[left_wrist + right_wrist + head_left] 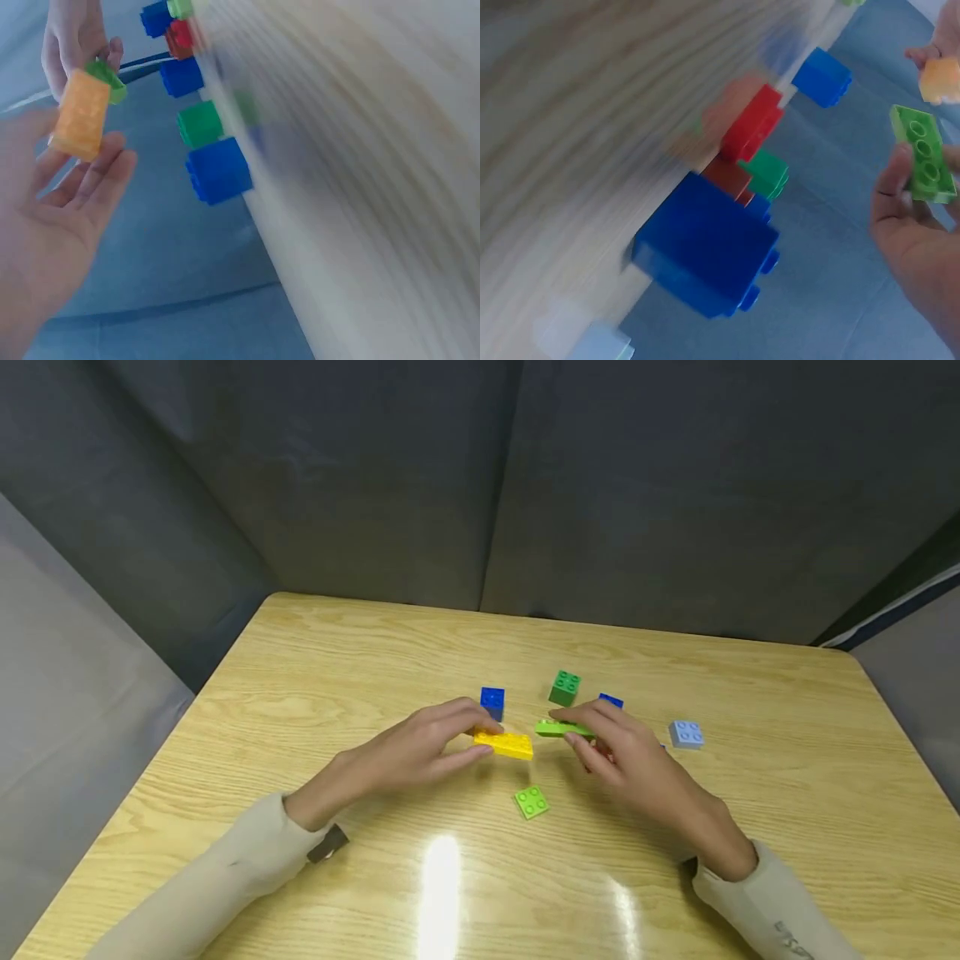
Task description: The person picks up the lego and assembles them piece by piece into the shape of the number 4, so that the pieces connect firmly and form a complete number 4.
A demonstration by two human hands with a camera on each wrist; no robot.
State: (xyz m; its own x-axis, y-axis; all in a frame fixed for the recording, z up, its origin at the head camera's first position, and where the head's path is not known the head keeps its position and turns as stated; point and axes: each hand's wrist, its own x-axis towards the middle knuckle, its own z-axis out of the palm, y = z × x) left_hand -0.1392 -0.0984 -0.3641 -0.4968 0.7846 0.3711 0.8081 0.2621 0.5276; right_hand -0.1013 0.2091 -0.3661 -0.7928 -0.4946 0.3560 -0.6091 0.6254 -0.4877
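Observation:
My left hand [423, 745] pinches a long yellow building brick [512, 745] by one end between thumb and fingers, raised over the table. In the left wrist view this brick [81, 116] looks orange. My right hand [637, 764] grips a long lime green brick [555, 728] between thumb and fingers; its hollow underside with round tubes shows in the right wrist view [922, 154]. The two held bricks are close end to end but apart. Below them on the table lies a small square lime green brick [532, 802].
On the wooden table [337, 668] stand a dark blue brick [492, 700], a green brick [565, 687] and a light blue brick [686, 734]. Another blue brick [611, 701] and a red brick [751, 124] are partly hidden behind my right hand in the head view. Grey curtains [375, 485] surround the table.

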